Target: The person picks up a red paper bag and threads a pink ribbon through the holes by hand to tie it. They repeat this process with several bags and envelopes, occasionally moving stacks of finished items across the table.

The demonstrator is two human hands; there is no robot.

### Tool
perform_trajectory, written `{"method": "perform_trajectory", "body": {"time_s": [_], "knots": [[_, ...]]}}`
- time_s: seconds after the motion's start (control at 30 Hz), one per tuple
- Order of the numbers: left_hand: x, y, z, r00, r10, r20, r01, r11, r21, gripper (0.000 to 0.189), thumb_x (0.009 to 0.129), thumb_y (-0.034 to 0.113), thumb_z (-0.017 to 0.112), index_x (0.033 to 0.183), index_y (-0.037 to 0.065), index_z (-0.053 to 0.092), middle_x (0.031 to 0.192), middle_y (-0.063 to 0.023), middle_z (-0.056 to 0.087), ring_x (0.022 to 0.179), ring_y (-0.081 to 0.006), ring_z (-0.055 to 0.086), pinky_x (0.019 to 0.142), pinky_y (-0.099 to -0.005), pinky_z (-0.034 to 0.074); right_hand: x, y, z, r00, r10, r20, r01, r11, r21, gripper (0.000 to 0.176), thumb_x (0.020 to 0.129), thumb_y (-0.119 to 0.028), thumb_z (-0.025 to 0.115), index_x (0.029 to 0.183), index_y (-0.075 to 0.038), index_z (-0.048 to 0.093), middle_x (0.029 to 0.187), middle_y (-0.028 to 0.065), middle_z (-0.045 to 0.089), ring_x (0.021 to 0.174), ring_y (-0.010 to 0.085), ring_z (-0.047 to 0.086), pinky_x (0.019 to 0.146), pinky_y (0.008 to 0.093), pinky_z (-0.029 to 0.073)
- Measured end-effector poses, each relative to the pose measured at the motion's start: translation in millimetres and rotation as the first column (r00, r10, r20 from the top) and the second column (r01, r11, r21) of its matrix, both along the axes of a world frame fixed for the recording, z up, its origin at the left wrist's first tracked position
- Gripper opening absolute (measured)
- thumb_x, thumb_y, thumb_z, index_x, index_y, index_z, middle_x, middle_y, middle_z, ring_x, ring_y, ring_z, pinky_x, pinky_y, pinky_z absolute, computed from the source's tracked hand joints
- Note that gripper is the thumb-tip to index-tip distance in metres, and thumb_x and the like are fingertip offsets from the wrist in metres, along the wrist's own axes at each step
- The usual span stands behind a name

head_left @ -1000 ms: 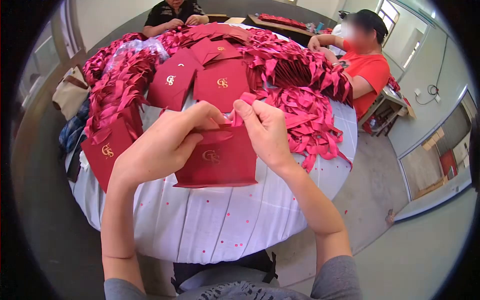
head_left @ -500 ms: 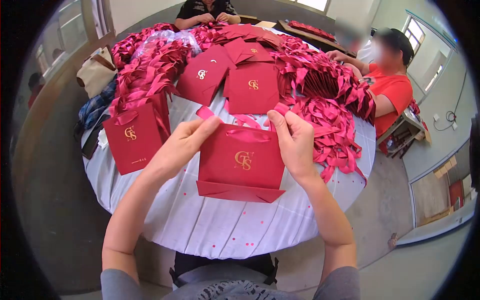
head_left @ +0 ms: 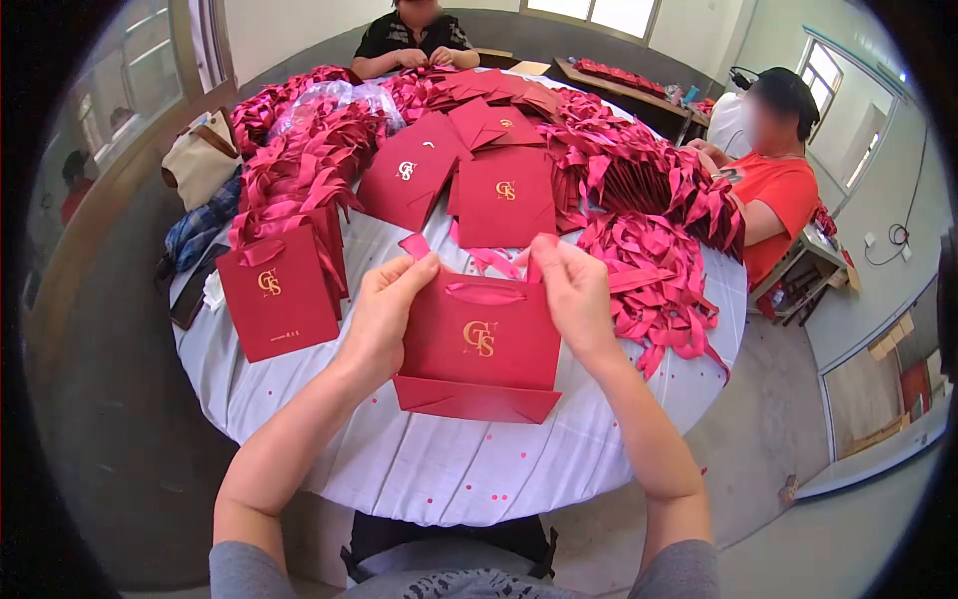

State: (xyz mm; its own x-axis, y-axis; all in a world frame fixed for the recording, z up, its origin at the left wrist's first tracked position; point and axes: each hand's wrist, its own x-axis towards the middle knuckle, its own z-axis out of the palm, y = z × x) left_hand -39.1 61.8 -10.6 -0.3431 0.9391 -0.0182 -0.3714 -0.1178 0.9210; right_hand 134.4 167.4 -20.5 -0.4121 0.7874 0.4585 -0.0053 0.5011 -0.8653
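Observation:
A dark red gift bag [head_left: 479, 344] with gold lettering lies in front of me, its bottom flap folded toward me. A pink ribbon handle [head_left: 486, 293] loops across its near face. At the bag's upper left corner, my left hand [head_left: 391, 304] is closed, thumb and fingers pinching a pink ribbon [head_left: 414, 244] that sticks up past the fingertips. My right hand [head_left: 576, 299] is closed in a pinch at the upper right corner, also on ribbon, mostly covered by the fingers. Further ribbon shows behind the bag's top edge, between the hands.
Ribboned red bags [head_left: 274, 292] stand to the left. Flat bags [head_left: 504, 200] are piled ahead, and loose pink ribbons [head_left: 659, 285] heap on the right. Red dots speckle the white tablecloth [head_left: 399, 459]. One person [head_left: 783, 190] sits at right, another [head_left: 417, 42] across the table.
My view has tipped up slightly, so everything sits lower in it. My right hand has shifted a little left, closer to the left hand. Both hands keep their pinch on the ribbon.

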Motion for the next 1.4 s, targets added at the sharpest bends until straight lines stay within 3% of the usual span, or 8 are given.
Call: {"method": "perform_trajectory", "body": {"time_s": [0.17,0.23,0.27,0.5,0.67,0.77,0.9,1.4], "knots": [[-12.0,14.9,-1.9,0.871,-0.115,0.477,0.205,0.968,-0.141,0.023,0.092,0.024,0.051,0.100,0.004,0.060,0.102,-0.0078,0.065,0.093,-0.0239,0.061,0.086,-0.0421,0.048,8.1,2.8,16.0,0.713,0.508,-0.483,-0.690,0.631,-0.355,0.048,0.099,-0.041,0.037,0.125,-0.002,0.049,0.117,0.0070,0.059,0.105,0.0156,0.056,0.087,0.0312,0.046],[-8.6,18.9,-16.6,0.532,-0.464,0.708,0.522,0.838,0.157,0.024,0.090,0.018,0.051,0.106,0.002,0.059,0.105,-0.0138,0.066,0.090,-0.0255,0.065,0.086,-0.0400,0.050,0.9,-11.0,9.0,0.836,0.466,-0.291,-0.531,0.820,-0.213,0.042,0.098,-0.032,0.046,0.127,-0.002,0.047,0.124,0.0075,0.054,0.111,0.0161,0.053,0.088,0.0320,0.045],[13.2,17.5,-9.6,0.795,-0.201,0.572,0.358,0.917,-0.176,0.031,0.091,0.026,0.044,0.106,0.004,0.060,0.100,-0.0119,0.065,0.090,-0.0269,0.062,0.086,-0.0448,0.047,2.2,-7.5,10.0,0.852,0.522,-0.045,-0.519,0.853,0.061,0.038,0.093,-0.021,0.055,0.126,-0.003,0.049,0.128,0.0068,0.049,0.111,0.0153,0.052,0.091,0.0319,0.044],[30.0,5.8,-19.6,0.626,-0.702,0.340,0.689,0.702,0.179,0.036,0.086,0.036,0.057,0.100,0.003,0.057,0.086,-0.0063,0.059,0.074,-0.0163,0.055,0.067,-0.0278,0.044,18.0,-15.8,27.2,0.919,0.392,-0.030,-0.390,0.898,-0.201,0.011,0.092,-0.010,0.057,0.088,0.000,0.060,0.085,-0.0023,0.057,0.080,0.0044,0.051,0.072,0.0200,0.041],[-23.6,9.0,-6.1,0.992,-0.122,0.039,0.128,0.960,-0.250,0.033,0.086,0.030,0.059,0.103,0.002,0.058,0.090,-0.0065,0.062,0.074,-0.0151,0.058,0.068,-0.0279,0.046,25.9,1.7,28.3,0.985,0.173,-0.001,-0.172,0.983,0.067,0.015,0.091,-0.013,0.059,0.088,0.001,0.062,0.073,-0.0021,0.060,0.067,0.0033,0.050,0.059,0.0208,0.040],[-31.0,0.8,20.2,0.847,0.301,-0.439,-0.135,0.919,0.370,0.018,0.093,0.012,0.050,0.080,0.003,0.058,0.078,-0.0024,0.057,0.071,-0.0092,0.052,0.065,-0.0243,0.043,26.7,-6.0,34.3,0.985,0.118,0.128,-0.139,0.975,0.172,0.014,0.088,-0.011,0.061,0.087,0.003,0.063,0.074,0.0029,0.061,0.069,0.0064,0.054,0.062,0.0228,0.043],[-1.6,-15.2,44.1,0.123,0.503,-0.855,0.319,0.796,0.514,0.025,0.076,-0.004,0.062,0.100,0.004,0.064,0.094,-0.0093,0.061,0.087,-0.0257,0.055,0.076,-0.0323,0.044,21.7,-14.9,34.3,0.948,0.015,0.318,-0.175,0.860,0.479,0.011,0.081,-0.011,0.068,0.083,-0.002,0.065,0.069,0.0067,0.059,0.062,0.0143,0.052,0.058,0.0263,0.041],[0.8,-18.9,18.0,-0.164,0.681,-0.714,0.383,0.711,0.590,0.034,0.061,-0.003,0.063,0.095,0.000,0.065,0.091,-0.0077,0.057,0.082,-0.0242,0.055,0.070,-0.0362,0.044,21.9,-18.1,32.8,0.966,-0.013,0.258,-0.159,0.756,0.634,0.030,0.068,-0.025,0.080,0.080,-0.005,0.061,0.074,0.0053,0.062,0.065,0.0220,0.059,0.062,0.0311,0.045]]}}
